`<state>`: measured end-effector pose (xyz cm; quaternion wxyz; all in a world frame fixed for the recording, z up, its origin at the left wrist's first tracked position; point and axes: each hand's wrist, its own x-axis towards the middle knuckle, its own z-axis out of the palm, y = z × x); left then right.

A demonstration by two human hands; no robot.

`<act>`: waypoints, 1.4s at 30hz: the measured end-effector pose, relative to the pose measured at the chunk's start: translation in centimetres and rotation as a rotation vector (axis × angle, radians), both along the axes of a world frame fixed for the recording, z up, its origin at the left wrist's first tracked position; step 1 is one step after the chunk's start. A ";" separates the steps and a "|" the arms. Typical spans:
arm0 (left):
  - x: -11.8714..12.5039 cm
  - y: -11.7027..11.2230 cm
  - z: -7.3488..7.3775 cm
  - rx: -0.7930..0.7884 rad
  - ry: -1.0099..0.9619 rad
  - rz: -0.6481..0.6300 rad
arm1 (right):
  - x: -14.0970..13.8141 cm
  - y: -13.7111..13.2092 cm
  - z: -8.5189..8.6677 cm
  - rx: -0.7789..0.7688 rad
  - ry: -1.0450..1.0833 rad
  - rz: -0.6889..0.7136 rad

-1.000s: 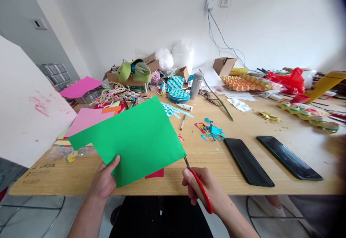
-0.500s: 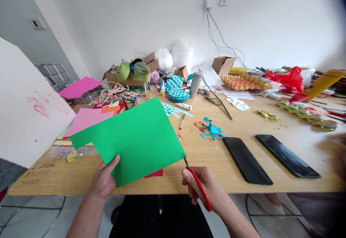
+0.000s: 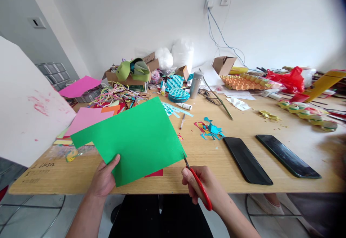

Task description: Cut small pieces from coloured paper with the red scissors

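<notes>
A large green sheet of paper (image 3: 135, 137), with a piece missing along its lower left side, is tilted above the table's front. My left hand (image 3: 104, 178) grips its lower edge, thumb on top and the other fingers hidden beneath. In my right hand (image 3: 201, 182) is a pair of scissors with red handles (image 3: 204, 191). Their blades meet the sheet at its right corner, one blade tip lying over the green surface. Part of a red piece of paper (image 3: 154, 173) shows on the table below the sheet.
Two black phones (image 3: 247, 160) lie right of the scissors. Behind them are blue, red and yellow paper scraps (image 3: 211, 129) and a pen (image 3: 182, 121). A grey bottle (image 3: 196, 84) stands farther back. Pink paper (image 3: 88, 119) and a white board (image 3: 29, 104) are at left.
</notes>
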<state>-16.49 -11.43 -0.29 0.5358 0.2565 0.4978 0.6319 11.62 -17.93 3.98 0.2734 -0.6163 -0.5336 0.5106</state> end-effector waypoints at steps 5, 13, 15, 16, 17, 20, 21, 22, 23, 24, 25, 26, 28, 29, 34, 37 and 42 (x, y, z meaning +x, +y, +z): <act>0.0 0.0 -0.1 0.003 0.003 -0.012 | 0.0 0.0 0.0 0.014 0.004 0.014; 0.0 -0.1 0.0 0.014 0.009 0.006 | 0.0 0.0 -0.2 0.014 0.020 0.012; 0.0 -0.1 0.0 0.002 0.000 0.003 | 0.0 0.0 -0.3 0.018 0.020 0.011; 0.0 -0.1 0.0 -0.003 -0.005 -0.001 | 0.0 0.0 -0.3 0.018 0.019 0.009; 0.0 -0.1 0.0 -0.006 -0.008 -0.003 | 0.0 0.0 -0.3 0.017 0.018 0.007; 0.1 -0.1 0.0 0.002 -0.009 -0.001 | 0.0 0.0 -0.3 0.017 0.024 0.006; 0.1 -0.1 0.1 0.006 -0.007 0.003 | 0.0 0.0 -0.3 0.021 0.026 0.008; 0.1 -0.1 0.1 0.006 -0.007 0.008 | 0.0 0.0 -0.4 0.024 0.029 0.008; 0.1 -0.1 0.1 0.003 -0.007 0.011 | 0.0 0.0 -0.4 0.027 0.030 0.009; 0.1 -0.1 0.1 -0.001 -0.008 0.010 | 0.0 0.0 -0.4 0.029 0.030 0.009; 0.1 -0.1 0.2 -0.004 -0.008 0.008 | 0.0 0.0 -0.4 0.030 0.030 0.010; 0.1 -0.1 0.2 -0.006 -0.007 0.007 | 0.0 0.0 -0.4 0.032 0.030 0.012; 0.1 -0.1 0.1 -0.005 -0.004 0.010 | 0.0 0.0 -0.3 0.029 0.029 0.011; 0.1 -0.1 0.1 0.000 -0.002 0.013 | 0.0 0.0 -0.3 0.024 0.029 0.010; 0.0 0.0 0.0 -0.006 -0.002 0.018 | -0.1 0.0 0.1 0.014 0.024 0.014; 0.0 -0.1 0.1 -0.013 -0.006 0.006 | -0.1 0.0 0.2 0.028 0.010 0.020; 0.1 -0.2 0.2 -0.032 -0.013 0.022 | -0.1 0.0 0.2 0.028 0.002 0.016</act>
